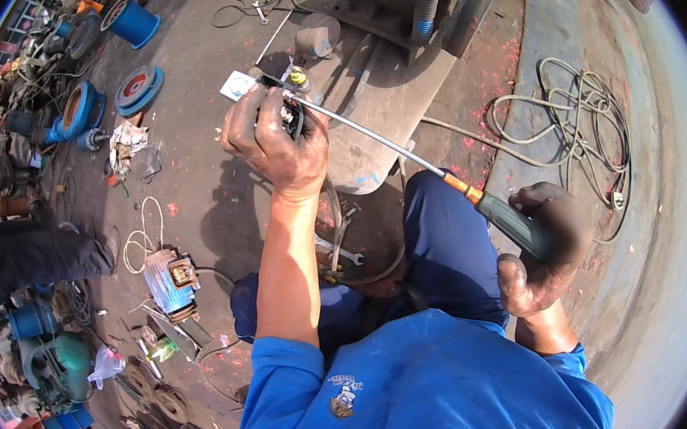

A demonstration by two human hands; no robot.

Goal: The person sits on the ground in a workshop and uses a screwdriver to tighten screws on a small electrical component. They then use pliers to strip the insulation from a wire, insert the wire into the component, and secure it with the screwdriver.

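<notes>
A long screwdriver [377,139] slants across the middle, with a steel shaft, an orange collar and a dark green handle. My right hand [538,285] holds the handle's butt end against its palm, thumb and fingers on either side; part of this hand is blurred. Up at the shaft's tip, my left hand [278,150] is closed around a small black part [293,121], whose exact kind is hidden by the fingers. The tip touches or lies just over this part; I cannot tell which. A small yellow-green item [298,75] shows just beyond my left hand.
A flat metal plate [383,117] under heavy machinery lies ahead. Wrenches [350,243] rest between my legs. A coiled cable [575,124] is at right. To the left are a blue motor [169,281], blue pulleys [131,22], piled parts and another person's leg [35,262].
</notes>
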